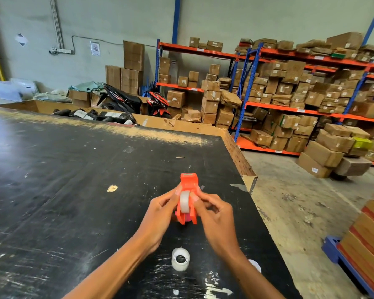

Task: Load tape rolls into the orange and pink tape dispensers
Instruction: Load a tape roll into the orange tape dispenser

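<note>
A: Status of the orange dispenser (pixel 188 197)?

B: Held above the desk (pixel 73 169), near the right edge, cutter end pointed far. It is clamped from both sides: left hand (pixel 160 214) closed on the left wall, right hand (pixel 214 219) closed on the right wall. A tape roll (pixel 184 201) is seen standing on edge in the slot between the walls.

A: Why the two-sided grip?

B: Probably so the walls are steadied while the roll is pressed onto the hub. Fingertips (pixel 177 192) are placed right against the roll's rim, likely to push it down. Whether it is fully seated cannot be told; the hub is hidden.

A: Pink dispenser?

B: Only a sliver of pink (pixel 187 217) is visible below the orange body, between the hands. Whether that is the second dispenser cannot be confirmed.

A: Spare tape?

B: A second roll (pixel 180 258) is lying flat on the desk, near side, between the forearms, kept within reach, presumably for the pink unit. A white round item (pixel 255 265) is partly hidden behind the right forearm; not identifiable.

A: Progress?

B: Judged as first load in hand, second not started.
</note>
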{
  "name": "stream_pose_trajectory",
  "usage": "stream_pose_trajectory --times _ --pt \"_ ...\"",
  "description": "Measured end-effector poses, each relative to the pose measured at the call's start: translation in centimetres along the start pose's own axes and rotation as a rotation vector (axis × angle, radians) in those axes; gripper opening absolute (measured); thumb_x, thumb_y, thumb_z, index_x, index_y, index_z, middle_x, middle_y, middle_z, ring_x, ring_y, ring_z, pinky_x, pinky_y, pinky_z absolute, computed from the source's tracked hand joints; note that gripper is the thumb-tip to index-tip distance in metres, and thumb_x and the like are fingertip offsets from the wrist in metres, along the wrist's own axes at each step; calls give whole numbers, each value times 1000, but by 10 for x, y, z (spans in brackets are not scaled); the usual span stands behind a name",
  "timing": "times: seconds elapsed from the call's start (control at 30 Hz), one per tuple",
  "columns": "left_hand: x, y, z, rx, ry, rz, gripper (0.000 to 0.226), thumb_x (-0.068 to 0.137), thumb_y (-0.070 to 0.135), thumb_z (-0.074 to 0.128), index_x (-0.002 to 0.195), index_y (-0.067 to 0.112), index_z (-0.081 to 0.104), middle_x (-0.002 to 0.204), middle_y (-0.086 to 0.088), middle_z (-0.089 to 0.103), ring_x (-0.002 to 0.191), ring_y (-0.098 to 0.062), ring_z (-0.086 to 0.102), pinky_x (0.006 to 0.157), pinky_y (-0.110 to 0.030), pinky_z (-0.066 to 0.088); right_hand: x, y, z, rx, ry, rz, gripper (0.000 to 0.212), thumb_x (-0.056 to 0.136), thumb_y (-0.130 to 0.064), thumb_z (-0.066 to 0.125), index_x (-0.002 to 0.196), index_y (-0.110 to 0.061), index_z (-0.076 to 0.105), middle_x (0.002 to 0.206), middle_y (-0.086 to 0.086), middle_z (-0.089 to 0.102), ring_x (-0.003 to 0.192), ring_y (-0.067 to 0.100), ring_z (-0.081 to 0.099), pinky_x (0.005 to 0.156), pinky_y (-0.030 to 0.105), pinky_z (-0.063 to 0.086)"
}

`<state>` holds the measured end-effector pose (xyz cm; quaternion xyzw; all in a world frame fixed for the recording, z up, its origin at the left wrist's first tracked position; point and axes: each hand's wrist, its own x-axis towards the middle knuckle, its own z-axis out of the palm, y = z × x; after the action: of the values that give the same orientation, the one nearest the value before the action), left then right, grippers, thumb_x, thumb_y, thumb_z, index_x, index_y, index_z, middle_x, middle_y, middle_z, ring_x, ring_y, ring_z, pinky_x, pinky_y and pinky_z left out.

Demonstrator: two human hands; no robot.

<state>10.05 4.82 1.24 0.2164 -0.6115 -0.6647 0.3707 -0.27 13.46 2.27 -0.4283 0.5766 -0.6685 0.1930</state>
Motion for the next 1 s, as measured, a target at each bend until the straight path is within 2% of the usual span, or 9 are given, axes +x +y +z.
stream_pose_trajectory --times 0.17,0.23,0.3,0.4,0.5,0.57,0.7,0.83,1.0 --pt "5 4 3 59 14 40 30 97 31 46 119 32 67 107 -2 77 102 -32 69 94 -53 49 16 -13 -9 -24 -112 -5 42 90 -19 61 127 -37 51 95 6 72 83 6 69 71 15 54" --pt "5 6 3 80 -3 47 29 97 32 46 113 39 69 103 -2 78 97 -29 70 89 -52 52 17 -16 -9 -52 -167 -20 34 93 -20 56 109 -50 58 88 -7 74 84 3 69 72 14 54" --pt "5 3 3 71 11 42 29 96 31 46 113 40 68 106 0 77 98 -19 71 86 -43 54 17 -16 -9 -85 -227 21 32 95 -25 52 109 -53 54 87 -17 73 89 -3 68 73 10 51" --pt "5 1 5 81 57 49 37 91 37 51 126 32 62 112 4 75 102 -13 70 85 -36 56 22 -14 -14 -223 -122 1 34 93 -33 53 127 -39 52 106 -11 64 98 -4 62 75 4 46" --pt "5 1 6 96 100 68 44 88 38 53 130 26 59 114 7 74 104 -11 69 89 -36 56 25 -18 -20 -279 29 -114 19 87 -30 64 105 -27 69 97 -3 62 86 0 60 69 7 47" --pt "6 1 6 119 104 81 41 92 33 53 131 25 58 113 8 74 103 -8 69 87 -29 56 25 -20 -21 -335 -50 -122 16 82 -28 70 98 -25 74 93 2 59 76 6 56 66 12 45" --pt "6 1 7 152 88 89 38 94 27 52 132 27 56 108 13 74 99 2 68 79 -13 54 27 -23 -27 -456 -221 -35 35 79 -29 74 113 -30 68 92 1 48 72 4 46 66 9 42" --pt "4 0 8 171 80 76 39 94 29 51 133 26 56 117 5 72 104 -4 68 90 -26 56 30 -26 -30 -547 -338 -6 45 73 -29 80 115 -32 67 95 -1 46 75 3 45 65 11 38" --pt "2 -4 9 186 85 60 40 94 28 50 134 22 55 114 4 73 106 -11 68 90 -26 55 31 -24 -28 -463 -264 -71 19 72 -16 80 90 -16 75 85 -4 48 67 0 46 63 11 39"
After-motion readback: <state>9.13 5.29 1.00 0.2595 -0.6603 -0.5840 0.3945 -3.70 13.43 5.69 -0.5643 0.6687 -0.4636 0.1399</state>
